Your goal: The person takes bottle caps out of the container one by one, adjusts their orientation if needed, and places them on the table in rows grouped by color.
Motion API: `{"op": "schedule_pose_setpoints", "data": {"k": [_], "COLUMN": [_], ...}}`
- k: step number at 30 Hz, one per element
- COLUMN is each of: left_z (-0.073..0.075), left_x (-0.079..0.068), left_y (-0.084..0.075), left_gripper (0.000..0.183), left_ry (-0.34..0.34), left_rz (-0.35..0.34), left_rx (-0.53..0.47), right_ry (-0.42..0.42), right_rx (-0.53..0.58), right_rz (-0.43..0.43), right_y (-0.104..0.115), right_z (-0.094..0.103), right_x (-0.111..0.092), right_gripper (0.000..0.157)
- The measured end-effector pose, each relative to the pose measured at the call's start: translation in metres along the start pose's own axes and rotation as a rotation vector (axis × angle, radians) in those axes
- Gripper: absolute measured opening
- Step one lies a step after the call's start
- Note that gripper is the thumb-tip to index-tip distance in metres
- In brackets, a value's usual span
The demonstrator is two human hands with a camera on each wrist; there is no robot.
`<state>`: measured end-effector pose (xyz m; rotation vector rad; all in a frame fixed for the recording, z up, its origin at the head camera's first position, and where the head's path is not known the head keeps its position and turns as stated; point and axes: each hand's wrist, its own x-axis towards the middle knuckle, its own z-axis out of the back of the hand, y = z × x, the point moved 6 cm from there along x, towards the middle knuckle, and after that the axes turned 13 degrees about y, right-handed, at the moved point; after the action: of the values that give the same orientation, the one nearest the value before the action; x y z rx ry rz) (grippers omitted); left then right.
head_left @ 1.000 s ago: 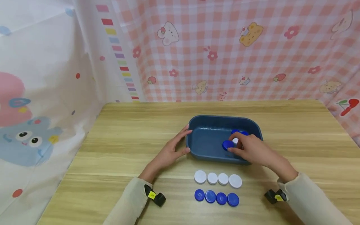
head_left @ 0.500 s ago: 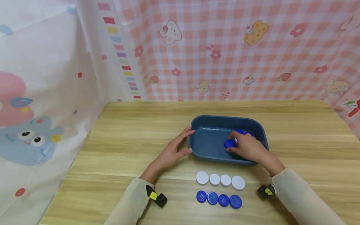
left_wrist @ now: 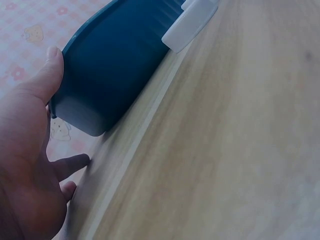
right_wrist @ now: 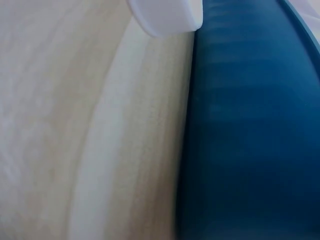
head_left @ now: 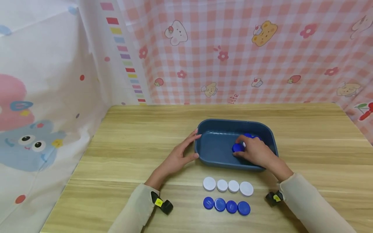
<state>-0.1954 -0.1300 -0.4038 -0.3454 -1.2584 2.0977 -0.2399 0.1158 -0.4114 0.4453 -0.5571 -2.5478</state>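
Observation:
My right hand (head_left: 256, 151) reaches into a dark blue plastic bin (head_left: 214, 166) and pinches a blue bottle cap (head_left: 237, 148) between thumb and fingers. Partly behind that hand, more blue caps (head_left: 248, 135) and a bit of white lie in the bin. My left hand (head_left: 178, 157) rests at the bin's left end, fingers extended against the rim; the left wrist view shows its thumb (left_wrist: 51, 70) at the bin's edge. The right hand is out of sight in the right wrist view, where the bin's side wall (right_wrist: 250, 125) fills the right half.
In front of the bin, several white caps (head_left: 222, 185) form a row on the wooden table (head_left: 140, 129). A row of several blue caps (head_left: 220, 204) lies nearer. A pink checked curtain (head_left: 198, 61) hangs behind the table.
My right hand has moved slightly down into the bin with the blue cap, and its sleeve has shifted left. The left hand stays at the bin's end. The head view has shifted slightly.

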Motion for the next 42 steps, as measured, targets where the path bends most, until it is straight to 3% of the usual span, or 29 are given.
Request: {"op": "schedule_pose_setpoints", "data": {"k": [16, 27, 42], "left_z": [0.001, 0.001, 0.000], "left_x": [-0.002, -0.001, -0.001], "left_y": [0.001, -0.001, 0.002], "left_gripper": [0.060, 0.059, 0.059], "left_ry": [0.002, 0.001, 0.004], "left_rz": [0.006, -0.006, 0.001], "left_rx": [0.002, 0.004, 0.002], "right_ry": [-0.048, 0.018, -0.080], "right_rx": [-0.027, -0.035, -0.117], "right_rz": [0.029, 0.074, 0.140], "right_y": [0.002, 0.010, 0.037], "right_z": [0.000, 0.002, 0.036], "right_x": [0.000, -0.004, -0.045], "right_gripper": [0.037, 0.037, 0.039]}}
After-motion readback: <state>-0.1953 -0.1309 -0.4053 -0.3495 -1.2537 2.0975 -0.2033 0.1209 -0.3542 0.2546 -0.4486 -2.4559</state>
